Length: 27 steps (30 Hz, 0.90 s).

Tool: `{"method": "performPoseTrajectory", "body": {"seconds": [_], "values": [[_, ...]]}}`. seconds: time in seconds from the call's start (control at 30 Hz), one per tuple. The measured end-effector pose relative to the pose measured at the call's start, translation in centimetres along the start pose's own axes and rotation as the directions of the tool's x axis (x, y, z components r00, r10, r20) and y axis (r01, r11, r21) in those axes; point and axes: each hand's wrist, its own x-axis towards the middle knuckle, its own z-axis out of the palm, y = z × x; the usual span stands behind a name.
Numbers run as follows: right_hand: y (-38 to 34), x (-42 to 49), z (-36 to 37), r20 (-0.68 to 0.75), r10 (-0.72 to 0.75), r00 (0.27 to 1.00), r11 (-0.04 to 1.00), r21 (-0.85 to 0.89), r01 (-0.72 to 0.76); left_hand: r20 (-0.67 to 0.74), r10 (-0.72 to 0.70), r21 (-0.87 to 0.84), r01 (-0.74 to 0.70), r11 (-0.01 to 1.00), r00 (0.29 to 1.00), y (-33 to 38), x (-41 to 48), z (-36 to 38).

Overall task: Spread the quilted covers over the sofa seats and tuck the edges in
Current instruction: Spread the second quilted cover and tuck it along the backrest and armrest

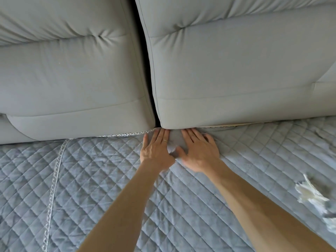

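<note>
A blue-grey quilted cover (101, 179) lies across the sofa seats, with a lace trim (54, 179) running down its left part and along the back crease. My left hand (156, 150) and my right hand (198, 151) lie flat, fingers spread, on the cover's edge where it meets the crease under two grey back cushions (236, 73). The fingertips of both hands reach into the crease below the gap between the cushions. A smooth fold of the cover (177, 139) bunches between the hands. Neither hand grips anything.
The left back cushion (72, 79) and the right one meet at a dark gap (147, 57). A white fringed tassel (309, 193) lies on the cover at the right. To the right, a pale strip (218, 126) shows under the right cushion.
</note>
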Motion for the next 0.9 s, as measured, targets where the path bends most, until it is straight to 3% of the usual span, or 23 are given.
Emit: {"method": "performPoseTrajectory", "body": {"seconds": [0.1, 0.27, 0.57, 0.67, 0.77, 0.9], "values": [[2.1, -1.7, -0.6, -0.023, 0.001, 1.000, 0.999, -0.046, -0.003, -0.048, -0.010, -0.005, 0.010, 1.000, 0.999, 0.4, -0.8, -0.2], [6.5, -4.1, -1.7, 0.015, 0.168, 0.986, 0.984, -0.060, -0.167, -0.088, -0.108, -0.062, 0.103, 0.993, 0.990, -0.1, -1.9, 0.5], [7.9, -2.2, -2.1, 0.062, 0.117, 0.991, 0.993, -0.019, -0.116, -0.094, -0.210, -0.055, 0.206, 0.977, 0.973, 1.3, -1.1, 0.3], [9.9, -3.5, -2.4, 0.029, 0.085, 0.996, 0.996, -0.019, -0.084, -0.275, -0.092, -0.135, 0.056, 0.989, 0.957, 6.2, -3.5, 0.1], [13.3, -5.0, -2.6, 0.017, 0.186, 0.982, 0.982, 0.011, -0.186, -0.245, 0.103, -0.167, -0.147, 0.975, 0.964, 11.7, -3.8, 0.8], [16.3, -5.2, -3.3, 0.047, 0.205, 0.978, 0.979, 0.006, -0.206, -0.188, 0.042, -0.196, -0.079, 0.977, 0.981, 14.9, -0.8, 1.2]]}}
